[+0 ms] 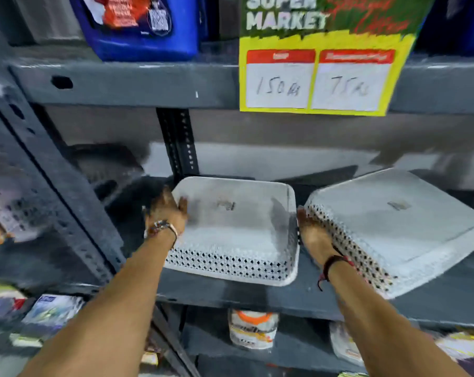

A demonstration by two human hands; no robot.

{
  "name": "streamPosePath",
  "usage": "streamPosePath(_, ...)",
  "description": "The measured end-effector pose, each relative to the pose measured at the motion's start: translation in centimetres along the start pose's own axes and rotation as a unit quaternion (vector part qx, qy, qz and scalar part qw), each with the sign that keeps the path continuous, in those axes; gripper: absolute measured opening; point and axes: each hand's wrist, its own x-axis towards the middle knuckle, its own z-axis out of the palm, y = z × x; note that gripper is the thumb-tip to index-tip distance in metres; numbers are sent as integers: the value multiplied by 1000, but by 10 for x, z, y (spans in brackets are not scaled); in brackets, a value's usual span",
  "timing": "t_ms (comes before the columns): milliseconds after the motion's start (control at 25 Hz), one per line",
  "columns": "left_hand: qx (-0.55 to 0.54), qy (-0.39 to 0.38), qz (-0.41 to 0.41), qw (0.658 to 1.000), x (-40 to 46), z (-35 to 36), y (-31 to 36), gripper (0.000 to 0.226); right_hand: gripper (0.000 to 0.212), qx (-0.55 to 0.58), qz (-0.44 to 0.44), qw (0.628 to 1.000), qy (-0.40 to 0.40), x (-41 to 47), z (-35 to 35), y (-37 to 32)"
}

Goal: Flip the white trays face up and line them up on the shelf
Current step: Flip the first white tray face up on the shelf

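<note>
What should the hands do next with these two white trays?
Probably turn over the right tray. It lies bottom up and skewed, while the left tray already sits face up. The right hand rests at its near edge; the left hand touches the left tray.

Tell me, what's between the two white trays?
In the head view, the right hand sits between the left tray and the tilted right tray, touching its perforated side.
</note>
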Motion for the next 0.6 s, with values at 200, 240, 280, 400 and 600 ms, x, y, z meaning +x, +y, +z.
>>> streamPosePath(200,-87,-142,-70,984,64,18,-5,59,75,49,98,990,-90,34,9,2)
streamPosePath(240,-87,-154,-79,981,65,18,-4,58,73,55,108,988,-97,35,11,-1)
streamPosePath(280,-94,-160,-88,979,70,21,-7,59,69,62,102,988,-99,36,13,-3)
streamPosePath(400,-179,-144,-119,966,78,23,-7,63,59,126,100,980,-120,47,14,2)
streamPosePath(600,-294,-68,-113,946,74,-2,0,55,51,271,41,954,-121,43,0,-15)
